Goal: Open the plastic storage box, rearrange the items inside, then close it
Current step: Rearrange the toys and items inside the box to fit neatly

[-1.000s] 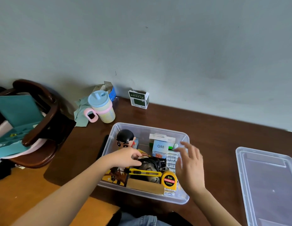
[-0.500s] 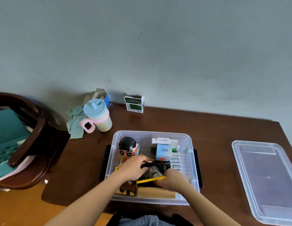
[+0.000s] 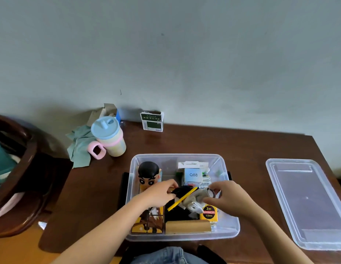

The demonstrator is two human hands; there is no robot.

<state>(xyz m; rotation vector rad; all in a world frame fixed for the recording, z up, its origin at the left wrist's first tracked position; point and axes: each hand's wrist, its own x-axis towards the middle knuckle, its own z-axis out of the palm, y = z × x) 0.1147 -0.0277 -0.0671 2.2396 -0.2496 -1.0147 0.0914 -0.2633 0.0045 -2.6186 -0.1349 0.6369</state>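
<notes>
**A:** In the middle of the brown table point(image 3: 213, 147), where did the clear storage box point(image 3: 229, 228) sit?

**B:** Right before the person, open, its lid point(image 3: 306, 202) well apart to the right. The left hand point(image 3: 158, 194) pinched a black item point(image 3: 180, 191) crossed by a yellow strip point(image 3: 182, 199); the right hand point(image 3: 226, 199) had its fingers curled round a grey bundle point(image 3: 196, 199).

**B:** I'd judge the tangle wanted lifting together, slowly.

**A:** Why slowly?

**B:** The tape measure point(image 3: 208, 212) and figurine point(image 3: 148, 175) stood close enough to snag, probably.
</notes>
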